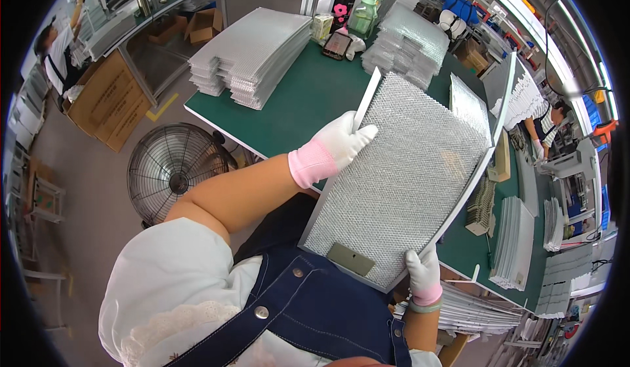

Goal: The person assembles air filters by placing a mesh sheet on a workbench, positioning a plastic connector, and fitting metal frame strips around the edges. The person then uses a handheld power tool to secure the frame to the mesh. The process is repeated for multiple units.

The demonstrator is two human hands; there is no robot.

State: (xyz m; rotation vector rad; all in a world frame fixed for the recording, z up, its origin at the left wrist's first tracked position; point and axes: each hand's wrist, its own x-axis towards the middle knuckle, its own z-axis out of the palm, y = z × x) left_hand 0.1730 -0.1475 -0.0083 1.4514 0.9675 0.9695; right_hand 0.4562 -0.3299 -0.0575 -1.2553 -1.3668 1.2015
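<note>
Both my hands hold up a silver mesh filter panel, tilted in front of my apron. My left hand, in a white glove with a pink cuff, is closed round its left edge. My right hand, gloved too, grips the lower right edge, thumb over the rim. A thin metal frame strip runs along the panel's sides and lower edge. From the far right corner, another length of strip sticks out, apart from the mesh. A small olive-grey plate sits at the panel's lower edge.
A green-topped table bears stacked mesh sheets at left and bagged-looking sheets behind. A green jar and a phone-like device stand between. Metal strips lie at right. A floor fan stands left. Co-workers are farther off.
</note>
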